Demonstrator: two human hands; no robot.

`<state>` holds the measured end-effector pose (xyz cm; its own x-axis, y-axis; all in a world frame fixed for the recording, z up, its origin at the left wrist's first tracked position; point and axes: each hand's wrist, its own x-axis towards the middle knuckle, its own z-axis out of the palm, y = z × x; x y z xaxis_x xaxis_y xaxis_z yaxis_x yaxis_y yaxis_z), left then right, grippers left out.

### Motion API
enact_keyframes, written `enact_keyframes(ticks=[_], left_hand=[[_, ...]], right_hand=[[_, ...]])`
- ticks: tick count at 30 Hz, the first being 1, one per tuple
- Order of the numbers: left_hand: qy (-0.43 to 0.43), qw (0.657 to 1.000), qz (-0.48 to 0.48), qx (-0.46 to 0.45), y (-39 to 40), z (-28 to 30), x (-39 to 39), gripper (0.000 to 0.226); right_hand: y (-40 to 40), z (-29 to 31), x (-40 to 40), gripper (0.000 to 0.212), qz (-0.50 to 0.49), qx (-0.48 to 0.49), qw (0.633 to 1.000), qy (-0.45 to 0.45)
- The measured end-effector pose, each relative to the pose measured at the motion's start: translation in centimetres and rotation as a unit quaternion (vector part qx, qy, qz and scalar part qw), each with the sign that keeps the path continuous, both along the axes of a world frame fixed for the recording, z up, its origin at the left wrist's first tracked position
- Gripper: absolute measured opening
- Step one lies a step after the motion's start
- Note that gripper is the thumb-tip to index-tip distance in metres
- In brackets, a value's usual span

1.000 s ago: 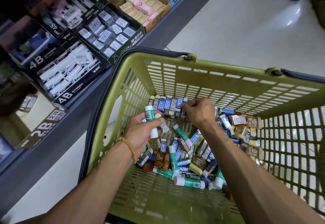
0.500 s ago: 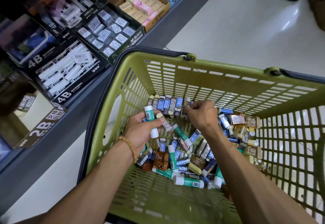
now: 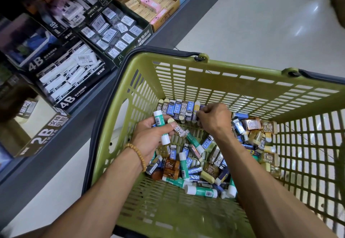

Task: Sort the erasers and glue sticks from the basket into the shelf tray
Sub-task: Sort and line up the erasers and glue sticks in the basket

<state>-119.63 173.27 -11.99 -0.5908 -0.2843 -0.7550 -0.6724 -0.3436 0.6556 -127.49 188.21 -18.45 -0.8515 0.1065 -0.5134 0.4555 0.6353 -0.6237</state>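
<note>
Head view: slatted green plastic basket (image 3: 214, 81) holds cylindrical glue sticks (image 3: 202, 191).

The basket (image 3: 233, 81) was olive-green moulded plastic lattice with a slight sheen, its handle (image 3: 104, 125) dark and matt. The glue sticks (image 3: 202, 191) had smooth green-and-white plastic tubes. The erasers (image 3: 179, 108) wore printed paper sleeves; others (image 3: 268, 125) sat in glossy clear wrap. The bracelet (image 3: 138, 153) looked like wooden beads. The floor (image 3: 261, 32) was polished and reflective.
</note>
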Motion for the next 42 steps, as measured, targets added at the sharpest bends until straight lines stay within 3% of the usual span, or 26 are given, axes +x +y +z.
enact_keyframes(ticks=[6,8,10,13,16,18,20,22,25,28,31,34,36,38,42], left_hand=[[-0.004,1.0,0.006,0.009,0.2,-0.1,-0.1,0.018],[-0.006,1.0,0.004,0.011,0.3,-0.3,-0.2,0.019],[-0.005,1.0,0.001,0.017,0.4,-0.4,-0.4,0.019],[-0.001,0.999,-0.011,0.031,0.9,-0.7,-0.6,0.015],[0.003,0.999,-0.025,0.048,1.6,-0.4,-0.7,0.003],[-0.013,0.998,-0.039,0.046,2.0,-0.5,-0.7,0.015],[-0.042,0.995,-0.086,-0.004,2.0,-0.6,-0.6,0.025],[-0.065,0.973,-0.208,-0.081,1.7,-0.7,-0.2,0.031],[-0.091,0.876,-0.439,-0.178,0.7,-0.2,0.5,0.028],[-0.093,0.816,-0.524,-0.228,0.3,-0.3,1.1,0.024],[-0.104,0.794,-0.553,-0.233,0.7,-0.8,1.5,0.028],[-0.104,0.809,-0.535,-0.222,0.8,-1.4,1.5,0.032],[-0.099,0.863,-0.464,-0.171,0.8,-1.2,1.1,0.027],[-0.094,0.941,-0.325,-0.028,1.0,-0.7,0.4,0.031],[0.001,0.975,-0.21,0.074,1.4,0.2,-0.3,0.032]], right_hand=[[0.0,0.9,0.2,0.016,0.032,0.001,0.999,0.023],[0.2,2.5,0.9,0.016,0.058,-0.098,0.993,0.008],[0.5,4.0,1.5,0.012,0.106,-0.224,0.966,-0.079],[1.2,4.4,2.2,0.008,0.187,-0.264,0.939,-0.12],[2.0,3.8,2.1,0.009,0.116,-0.247,0.957,-0.104],[3.0,3.0,1.7,0.007,0.023,-0.22,0.972,-0.08],[3.8,1.9,1.2,0.011,-0.011,-0.152,0.987,-0.054],[4.0,0.9,0.6,0.018,-0.012,-0.107,0.993,-0.047],[3.2,0.1,-0.2,0.028,-0.01,-0.076,0.997,-0.026],[2.3,-0.2,-0.9,0.027,0.035,-0.015,0.999,0.0],[2.2,-0.4,-1.2,0.027,0.05,0.007,0.999,0.014],[2.4,-0.3,-0.9,0.027,0.05,0.014,0.999,0.017],[2.5,0.0,-0.5,0.024,0.041,0.002,0.998,0.037],[2.6,0.6,0.1,0.024,0.034,-0.03,0.998,0.048],[3.4,2.2,1.4,0.025,0.03,-0.12,0.992,0.026]])
